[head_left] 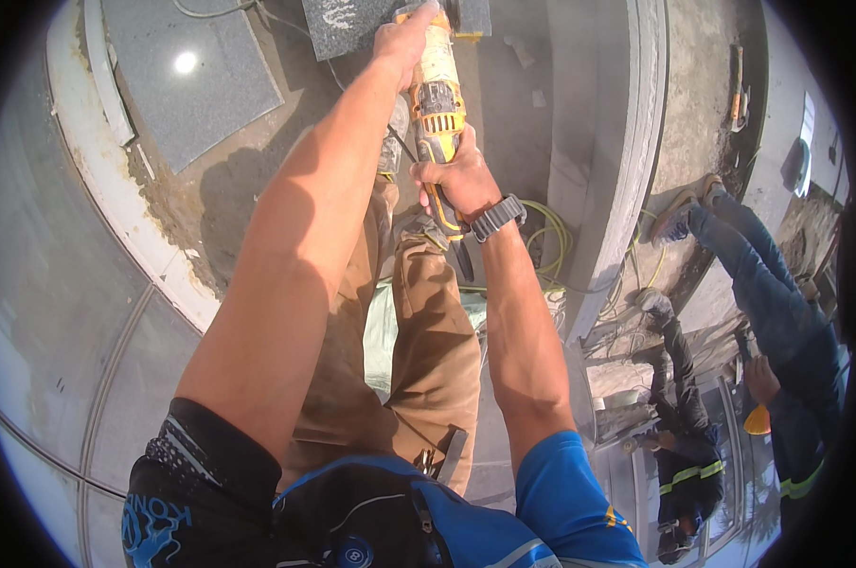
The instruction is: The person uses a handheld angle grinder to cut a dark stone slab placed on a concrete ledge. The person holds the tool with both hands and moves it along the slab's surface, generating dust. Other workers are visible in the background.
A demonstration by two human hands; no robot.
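A yellow and black angle grinder (438, 95), dusty and worn, stretches away from me at the top middle. My left hand (404, 45) is wrapped round its front part. My right hand (461, 177), below a grey wristwatch (498, 218), grips the rear handle. The grinder's head lies over a grey stone slab (338, 28) with a white scrawl on it, at the upper edge of the view. Whether the disc touches the slab I cannot tell, as the front end is cut off and partly hidden.
Another grey slab (196, 80) lies to the left, beside a pale curb (115, 199). A long stone ledge (627, 123) runs along the right. Coiled yellow-green cable (553, 237) lies near my right wrist. Two people work at right, one in blue trousers (759, 256). An orange-handled tool (737, 99) lies beyond the ledge.
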